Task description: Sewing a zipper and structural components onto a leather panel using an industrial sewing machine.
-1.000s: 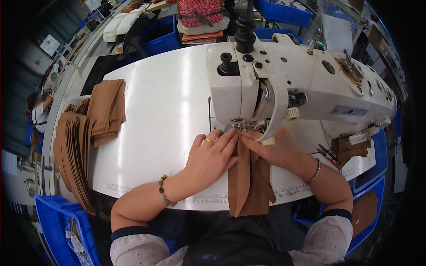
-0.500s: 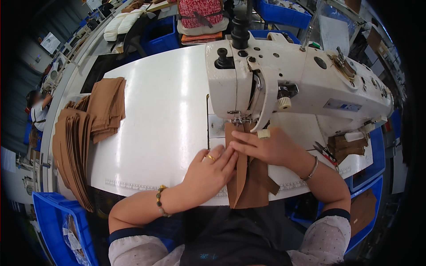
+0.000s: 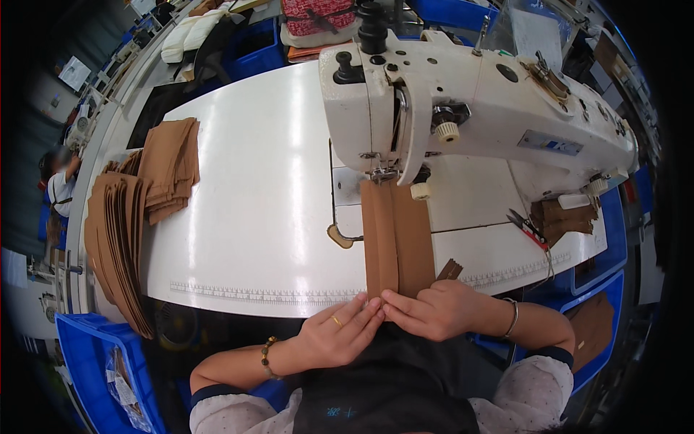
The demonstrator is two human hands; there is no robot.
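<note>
A strip of brown fabric with a lengthwise fold runs from under the needle area of a white sewing machine to the table's front edge. My left hand and my right hand are side by side at its near end, fingertips almost touching. Both hands pinch that near edge between thumb and fingers. Beside my right hand, a small dark-brown ribbed piece sticks out from the fabric. The presser foot is at the fabric's far end; whether it is down is hard to see.
Stacks of brown fabric pieces lie at the table's left. Thread snips and more brown pieces are at the right. Blue bins stand beside the table. A person sits far left.
Both hands have moved from near the presser foot toward me, down to the fabric's near end. The fabric now lies straighter and flatter, and a tan-edged cutout in the table shows.
</note>
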